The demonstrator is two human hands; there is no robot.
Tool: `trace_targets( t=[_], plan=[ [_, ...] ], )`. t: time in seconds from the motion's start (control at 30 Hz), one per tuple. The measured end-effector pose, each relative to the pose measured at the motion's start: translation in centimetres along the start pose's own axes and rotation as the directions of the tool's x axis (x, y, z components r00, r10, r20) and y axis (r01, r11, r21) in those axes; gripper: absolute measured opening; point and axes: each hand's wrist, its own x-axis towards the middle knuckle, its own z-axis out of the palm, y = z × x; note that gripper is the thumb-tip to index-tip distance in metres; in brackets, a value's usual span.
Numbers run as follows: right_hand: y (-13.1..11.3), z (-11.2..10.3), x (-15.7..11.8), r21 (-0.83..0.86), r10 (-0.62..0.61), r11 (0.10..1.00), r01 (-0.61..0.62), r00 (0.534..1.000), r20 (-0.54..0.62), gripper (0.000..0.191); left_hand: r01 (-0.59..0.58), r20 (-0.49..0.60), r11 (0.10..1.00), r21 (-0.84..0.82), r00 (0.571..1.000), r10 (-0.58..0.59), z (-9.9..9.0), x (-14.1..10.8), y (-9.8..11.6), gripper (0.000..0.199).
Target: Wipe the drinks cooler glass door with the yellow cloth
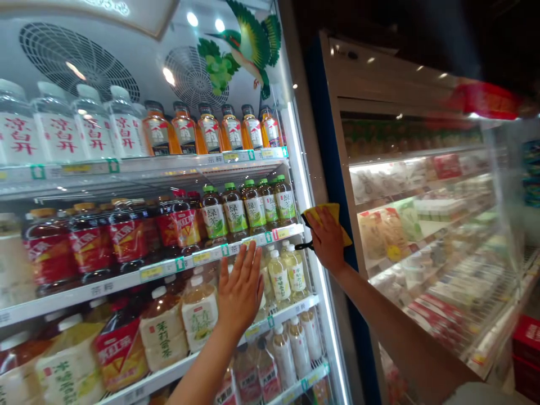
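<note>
My left hand [240,289] is raised in front of the glass door of a drinks cooler, fingers stretched out and flat against the glass as far as I can see. Behind it stand bottles on lit shelves. My right hand [327,239] holds a yellow cloth [345,219] with a dark edge against the cooler's right-hand door frame [304,140]. A black strap [304,246] pokes out to the left of that hand. Green tea bottles [255,208] stand on the shelf just left of the cloth.
Water bottles [90,132] and amber drink bottles [208,132] line the top shelf. Red-labelled bottles [126,236] fill the left of the middle shelf. An open refrigerated case [422,225] with packaged goods stands to the right, and red boxes [527,351] sit at the lower right.
</note>
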Motion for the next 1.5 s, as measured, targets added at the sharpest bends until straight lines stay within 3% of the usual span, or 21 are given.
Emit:
trace_targets(
  t=[0.1, 0.2, 0.3, 0.4, 0.47, 0.53, 0.63, 0.73, 0.83, 0.9, 0.97, 1.07, 1.13, 1.2, 1.33, 1.4, 1.5],
  plan=[
    [-2.0, 1.1, 0.8, -0.021, 0.045, 0.999, -0.046, 0.999, -0.028, 0.052, 0.022, -0.008, 1.0, 0.017, 1.0, -0.022, -0.2, 0.4, -0.4, 0.074],
    [-3.6, 0.9, -1.5, 0.0, -0.126, 0.992, 0.126, 0.991, 0.051, 0.051, 0.031, 0.003, 0.999, 0.035, 1.0, -0.031, -0.2, 0.5, -0.3, 0.075],
    [-2.9, -0.2, -4.0, 0.046, -0.263, 0.965, 0.26, 0.959, 0.101, 0.053, 0.035, 0.019, 0.998, 0.052, 0.999, -0.036, -0.7, 0.0, -0.7, 0.074],
    [-2.6, -0.3, -3.0, 0.033, -0.12, 0.992, 0.118, 0.991, 0.053, 0.051, 0.058, 0.024, 0.996, 0.066, 0.998, -0.06, -1.5, -0.4, -1.4, 0.075],
    [-3.9, 0.5, -1.3, 0.023, 0.022, 1.0, -0.022, 1.0, 0.005, 0.049, 0.078, 0.029, 0.994, 0.074, 0.996, -0.081, -1.9, -0.5, -1.7, 0.076],
    [-6.1, 1.3, -0.3, 0.03, 0.082, 0.996, -0.082, 0.997, -0.01, 0.048, 0.094, 0.044, 0.992, 0.085, 0.994, -0.098, -2.1, -0.6, -1.8, 0.078],
    [-8.1, 1.3, -1.3, 0.058, -0.032, 0.998, 0.03, 0.999, 0.043, 0.051, 0.11, 0.073, 0.989, 0.102, 0.99, -0.117, -2.4, -1.0, -1.7, 0.079],
    [-7.0, 0.3, -3.2, 0.097, -0.2, 0.977, 0.189, 0.972, 0.123, 0.057, 0.114, 0.098, 0.986, 0.12, 0.987, -0.126, -2.9, -1.7, -2.2, 0.078],
    [-5.8, 0.1, -2.5, 0.08, -0.098, 0.993, 0.09, 0.99, 0.1, 0.055, 0.113, 0.112, 0.983, 0.143, 0.985, -0.129, -3.6, -2.2, -3.0, 0.077],
    [-6.8, 0.8, -0.9, 0.055, 0.05, 0.997, -0.052, 0.998, 0.033, 0.052, 0.101, 0.122, 0.982, 0.159, 0.985, -0.121, -3.8, -2.4, -3.3, 0.077],
    [-8.9, 1.6, 0.2, 0.05, 0.109, 0.993, -0.108, 0.994, -0.007, 0.051, 0.092, 0.135, 0.98, 0.175, 0.984, -0.116, -3.9, -2.4, -3.3, 0.077],
    [-11.5, 2.0, -0.5, 0.074, -0.024, 0.997, 0.023, 1.0, 0.013, 0.054, 0.101, 0.146, 0.974, 0.201, 0.981, -0.132, -3.9, -2.5, -3.1, 0.076],
    [-11.4, 1.6, -2.0, 0.101, -0.159, 0.983, 0.155, 0.986, 0.042, 0.055, 0.105, 0.155, 0.97, 0.218, 0.978, -0.14, -4.1, -2.9, -3.1, 0.077],
    [-10.0, 1.0, -3.1, 0.127, -0.206, 0.971, 0.201, 0.978, 0.026, 0.053, 0.102, 0.168, 0.967, 0.234, 0.975, -0.144, -4.6, -3.4, -3.4, 0.078],
    [-8.5, 1.4, -2.4, 0.188, -0.008, 0.981, 0.035, 0.99, -0.144, 0.043, 0.111, 0.183, 0.96, 0.258, 0.97, -0.162, -5.7, -4.1, -4.3, 0.081],
    [-10.1, 2.1, -1.3, 0.218, 0.055, 0.976, -0.017, 0.985, -0.167, 0.045, 0.125, 0.189, 0.956, 0.265, 0.965, -0.179, -5.9, -4.1, -4.6, 0.081],
    [-13.3, 2.4, -1.2, 0.227, 0.012, 0.974, 0.012, 0.995, -0.103, 0.051, 0.128, 0.199, 0.956, 0.264, 0.963, -0.184, -6.0, -4.2, -4.8, 0.079]
  ],
)
